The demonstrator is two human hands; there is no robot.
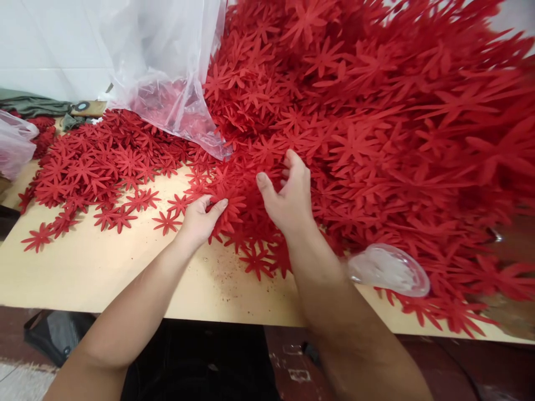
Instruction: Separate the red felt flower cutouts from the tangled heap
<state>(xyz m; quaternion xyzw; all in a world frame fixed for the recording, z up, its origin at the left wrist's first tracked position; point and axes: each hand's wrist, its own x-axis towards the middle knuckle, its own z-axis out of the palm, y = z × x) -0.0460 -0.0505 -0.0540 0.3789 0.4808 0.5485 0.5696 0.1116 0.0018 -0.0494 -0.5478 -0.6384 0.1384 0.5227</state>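
Now your left hand (199, 220) pinches one red flower cutout (225, 203) at the heap's (376, 128) near edge, your right hand (288, 195) open beside it; lift gently to separate it.

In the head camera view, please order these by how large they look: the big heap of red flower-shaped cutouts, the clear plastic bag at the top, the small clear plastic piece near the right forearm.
1. Big heap of red flower-shaped cutouts
2. Clear plastic bag
3. Small clear plastic piece, though it lies nearer the camera.
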